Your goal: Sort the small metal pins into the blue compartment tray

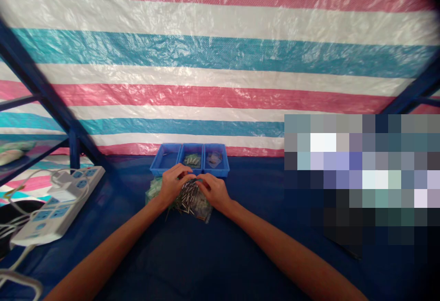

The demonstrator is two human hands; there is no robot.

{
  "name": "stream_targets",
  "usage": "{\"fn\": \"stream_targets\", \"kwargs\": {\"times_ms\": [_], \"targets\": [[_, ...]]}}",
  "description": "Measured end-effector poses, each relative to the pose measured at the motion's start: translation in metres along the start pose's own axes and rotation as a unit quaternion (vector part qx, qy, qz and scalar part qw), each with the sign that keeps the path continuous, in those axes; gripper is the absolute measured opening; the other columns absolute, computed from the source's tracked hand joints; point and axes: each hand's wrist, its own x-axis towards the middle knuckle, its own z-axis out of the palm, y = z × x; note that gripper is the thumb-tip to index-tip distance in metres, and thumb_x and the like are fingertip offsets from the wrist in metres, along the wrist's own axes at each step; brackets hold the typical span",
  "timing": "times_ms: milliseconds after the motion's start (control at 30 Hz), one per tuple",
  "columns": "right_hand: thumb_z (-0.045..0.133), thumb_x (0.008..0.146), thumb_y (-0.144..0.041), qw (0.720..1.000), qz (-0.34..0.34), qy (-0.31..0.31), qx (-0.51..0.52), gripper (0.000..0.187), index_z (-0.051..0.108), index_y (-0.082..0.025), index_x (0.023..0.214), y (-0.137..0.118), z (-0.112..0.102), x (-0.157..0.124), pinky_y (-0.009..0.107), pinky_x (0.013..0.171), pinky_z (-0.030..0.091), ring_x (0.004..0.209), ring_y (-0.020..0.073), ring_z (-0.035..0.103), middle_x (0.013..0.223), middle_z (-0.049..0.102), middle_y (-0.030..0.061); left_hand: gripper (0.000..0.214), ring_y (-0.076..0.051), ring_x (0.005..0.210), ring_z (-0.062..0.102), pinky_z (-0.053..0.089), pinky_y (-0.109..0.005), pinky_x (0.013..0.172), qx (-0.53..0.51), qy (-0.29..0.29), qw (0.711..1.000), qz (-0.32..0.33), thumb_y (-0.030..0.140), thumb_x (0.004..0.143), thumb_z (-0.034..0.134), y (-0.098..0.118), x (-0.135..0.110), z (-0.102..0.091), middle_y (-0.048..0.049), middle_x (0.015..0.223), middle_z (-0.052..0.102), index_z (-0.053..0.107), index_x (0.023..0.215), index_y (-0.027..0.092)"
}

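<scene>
My left hand point(175, 182) and my right hand point(215, 191) meet tip to tip over a pile of thin metal pins point(188, 196). Fingers of both are closed in a pinch; whatever lies between them is too small to make out. Under my right hand is a clear plastic bag point(203, 210), beside the pins. Greenish clear plastic point(153, 186) shows to the left of my left hand. Just beyond the hands stand three joined blue bins point(216, 173). In the middle one are small packed pieces point(192, 160); the right one holds clear plastic bags point(214, 159).
A white power strip point(70, 211) with plugs and cables lies at the left on the dark blue tabletop point(192, 264). Blue metal frame bars point(74, 129) rise at both sides. Behind hangs a striped plastic sheet point(220, 58). The right side is blurred into blocks.
</scene>
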Motion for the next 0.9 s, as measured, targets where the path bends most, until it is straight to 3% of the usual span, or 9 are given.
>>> {"fn": "stream_targets", "kwargs": {"times_ms": [500,700,900], "targets": [[0.048,0.093,-0.03,1.0,-0.003,-0.009,0.008,0.021,0.065,-0.018,0.094,0.0007,0.0002,-0.0007,0.025,0.066,0.045,0.069,0.0148,0.059,0.077,0.065,0.004,0.018,-0.013,0.062,0.058,0.045,-0.024,0.063,-0.021,-0.011,0.999,-0.045,0.036,0.08,0.065,-0.0014,-0.0046,0.0038,-0.002,0.072,0.066,0.067,0.078,0.018],[0.048,0.093,-0.032,1.0,0.017,0.006,-0.003,0.022,0.066,-0.019,0.09,-0.0005,-0.0007,0.0008,0.024,0.063,0.045,0.063,0.0138,0.057,0.071,0.062,0.0024,0.021,-0.009,0.045,0.049,0.041,-0.022,0.052,-0.061,0.007,0.991,-0.118,0.037,0.083,0.061,-0.0024,-0.003,0.0015,0.0019,0.059,0.061,0.066,0.079,0.018],[0.049,0.093,-0.033,1.0,0.013,-0.003,-0.012,0.022,0.066,-0.02,0.094,-0.0012,-0.0006,0.0011,0.024,0.063,0.044,0.063,0.0142,0.056,0.07,0.061,0.0022,0.021,-0.008,0.045,0.05,0.042,-0.022,0.051,-0.079,0.009,0.99,-0.119,0.038,0.082,0.062,0.002,-0.0029,0.003,0.0017,0.063,0.062,0.065,0.075,0.018]]}}
